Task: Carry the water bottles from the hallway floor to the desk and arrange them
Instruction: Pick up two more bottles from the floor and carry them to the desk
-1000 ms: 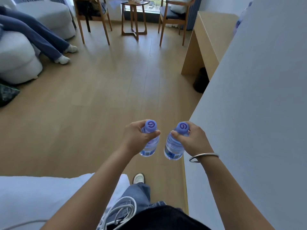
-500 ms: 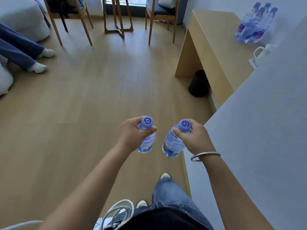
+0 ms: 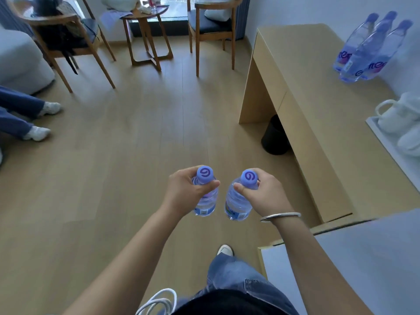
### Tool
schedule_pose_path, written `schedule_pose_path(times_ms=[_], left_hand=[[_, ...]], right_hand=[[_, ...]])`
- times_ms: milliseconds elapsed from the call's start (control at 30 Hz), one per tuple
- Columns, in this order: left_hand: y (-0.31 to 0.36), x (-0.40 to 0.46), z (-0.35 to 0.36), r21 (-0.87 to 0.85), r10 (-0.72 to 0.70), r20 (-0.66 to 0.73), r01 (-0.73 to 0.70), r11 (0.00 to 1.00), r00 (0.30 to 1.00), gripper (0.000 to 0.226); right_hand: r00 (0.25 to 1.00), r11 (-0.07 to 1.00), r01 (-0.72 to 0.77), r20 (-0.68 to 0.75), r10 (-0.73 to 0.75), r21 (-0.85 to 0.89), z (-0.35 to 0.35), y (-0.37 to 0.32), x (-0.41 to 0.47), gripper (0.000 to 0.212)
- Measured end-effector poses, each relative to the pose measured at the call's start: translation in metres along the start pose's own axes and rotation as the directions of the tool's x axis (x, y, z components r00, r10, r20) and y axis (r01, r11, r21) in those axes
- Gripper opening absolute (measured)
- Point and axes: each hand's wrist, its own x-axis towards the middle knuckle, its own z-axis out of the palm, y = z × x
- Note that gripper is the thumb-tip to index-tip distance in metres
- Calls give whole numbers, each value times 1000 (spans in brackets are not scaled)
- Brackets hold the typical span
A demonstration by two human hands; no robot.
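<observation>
My left hand (image 3: 185, 194) grips a clear water bottle (image 3: 205, 204) by its neck, just under the purple cap. My right hand (image 3: 264, 195) holds a second bottle (image 3: 236, 206) the same way. Both bottles hang upright over the wooden floor, side by side and apart. The light wooden desk (image 3: 318, 105) stretches along the right wall. Several more bottles (image 3: 368, 51) with purple caps stand grouped at its far right end.
A white tray (image 3: 391, 146) with white cups sits on the desk nearer me. A black bin (image 3: 275, 137) stands under the desk. Two wooden chairs (image 3: 68, 37) and a small side table (image 3: 145, 30) stand ahead. Another person's legs (image 3: 27, 119) lie at the left. A grey wall corner (image 3: 363, 258) is close on my right.
I have walked forward past the grey wall, so the desk, its bottles and the tray have come into view. Both hands keep the same hold on their bottles.
</observation>
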Motion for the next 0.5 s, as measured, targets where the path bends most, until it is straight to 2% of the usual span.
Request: schedule_pose_path(times_ms=[100,267,500], left_hand=[[16,54,6,-13,23,-5,-23,1000,1000,24],[41,130,22,-14,63,20,-63,998,998,27],[69,247,53,-73,116,134,-107,992,984,18]], right_hand=[[999,1000,-5,-45,5,14,-19,-6,48,17],[992,997,-39,-118,47,63,-47,-7,113,16],[961,991,-117,-247,128,60,-79,-3,200,20]])
